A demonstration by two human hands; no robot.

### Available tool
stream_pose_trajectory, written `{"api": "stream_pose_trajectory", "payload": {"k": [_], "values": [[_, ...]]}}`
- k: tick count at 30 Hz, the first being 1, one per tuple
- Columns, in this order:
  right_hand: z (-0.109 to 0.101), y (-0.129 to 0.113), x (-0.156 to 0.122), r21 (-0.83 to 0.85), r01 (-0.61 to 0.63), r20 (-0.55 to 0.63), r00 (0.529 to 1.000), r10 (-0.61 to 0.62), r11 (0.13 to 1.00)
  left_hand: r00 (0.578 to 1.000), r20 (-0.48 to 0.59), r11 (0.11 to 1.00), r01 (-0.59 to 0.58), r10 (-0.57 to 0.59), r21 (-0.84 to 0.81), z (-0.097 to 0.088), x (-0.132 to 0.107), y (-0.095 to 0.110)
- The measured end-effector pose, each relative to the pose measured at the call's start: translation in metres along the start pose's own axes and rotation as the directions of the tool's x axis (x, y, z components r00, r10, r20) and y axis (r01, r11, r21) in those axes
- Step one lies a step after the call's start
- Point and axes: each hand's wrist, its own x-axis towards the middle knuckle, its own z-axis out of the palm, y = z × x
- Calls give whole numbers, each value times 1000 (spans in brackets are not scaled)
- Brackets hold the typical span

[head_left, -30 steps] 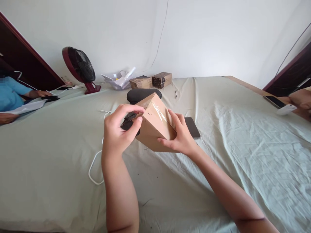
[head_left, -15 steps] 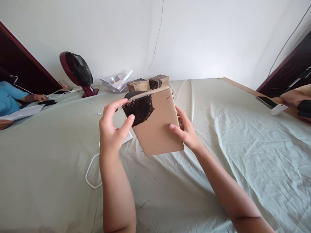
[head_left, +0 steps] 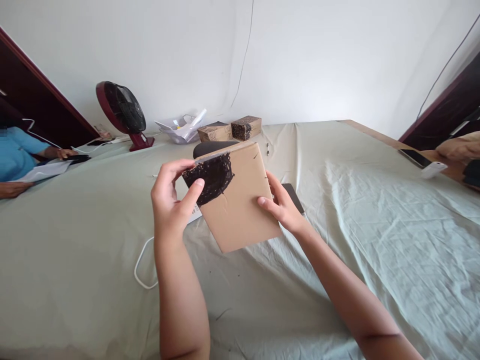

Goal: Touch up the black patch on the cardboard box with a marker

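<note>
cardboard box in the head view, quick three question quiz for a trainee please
1. True or false: the cardboard box lies flat on the sheet.
2. Where on the box is the black scribble? A upper left, B lower right, C centre.
3. Fill in: a red ___ stands at the back left.
Key: 1 false, the left hand and right hand hold it up; 2 A; 3 fan.

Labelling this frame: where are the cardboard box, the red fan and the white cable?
cardboard box (head_left: 240, 205), head view, plain brown face.
red fan (head_left: 125, 107), head view, black grille.
white cable (head_left: 135, 270), head view, loop on sheet.
</note>
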Motion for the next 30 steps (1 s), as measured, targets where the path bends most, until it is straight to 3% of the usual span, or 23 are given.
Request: {"api": "stream_pose_trajectory", "payload": {"k": [6, 9, 11, 14, 17, 20, 25, 27, 30], "values": [[-2, 0, 1, -13, 8, -17, 1000, -8, 1000, 999, 38, 1000, 11, -10, -10, -2, 0, 4], [-4, -2, 0, -19, 18, -17, 1000, -19, 1000, 997, 71, 1000, -6, 7, -14, -4, 1, -5], [-4, -4, 0, 9, 29, -10, 1000, -29, 1000, 991, 125, 997, 45, -37, -55, -5, 1, -14], [-2, -4, -1, 57, 62, -11, 998, -61, 996, 933, 336, 943, 221, -130, -250, -4, 0, -29], [1, -4, -1, 65, 82, -10, 997, -82, 994, 856, 502, 884, 323, -121, -339, -2, -1, -38], [-1, -1, 2, 57, 100, 1, 995, -100, 993, 883, 456, 889, 291, -107, -355, 1, 0, -42], [-13, 3, 5, -24, 58, 73, 996, -56, 998, 966, 248, 894, 173, -73, -412, 7, 2, -45], [-17, 4, 5, -37, 47, 88, 995, -43, 998, 981, 176, 903, 152, -86, -401, 9, 1, -48], [-20, 8, 6, -17, 36, 81, 996, -34, 999, 982, 153, 896, 167, -113, -412, 10, -1, -55]]}}
